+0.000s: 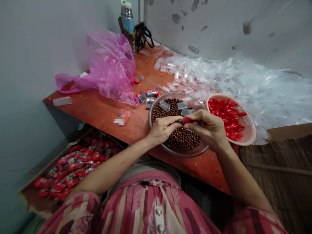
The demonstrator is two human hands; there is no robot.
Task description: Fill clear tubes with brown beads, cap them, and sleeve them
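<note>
Over a metal bowl (pixel 190 154) of small brown balls (pixel 179 141), both my hands meet at one small tube (pixel 179 121) with dark contents. My left hand (pixel 159 130) pinches the tube between thumb and fingers. At its other end, my right hand (pixel 211 128) grips a red cap (pixel 186 120), which appears to touch the tube's mouth. Several clear tubes (pixel 165 105) lie on top of the balls. To the right of the bowl, a pink basket (pixel 251 131) holds red caps (pixel 227 117). Filled, red-capped tubes (pixel 151 93) lie behind the bowl's left side.
A large heap of clear tubes (pixel 231 78) covers the table's back right. On the orange table (pixel 97 107), a pink plastic bag (pixel 112 65) lies at left, with a flask (pixel 127 19) behind. Below left, a carton holds red packages (pixel 78 162). Cardboard (pixel 275 165) is at right.
</note>
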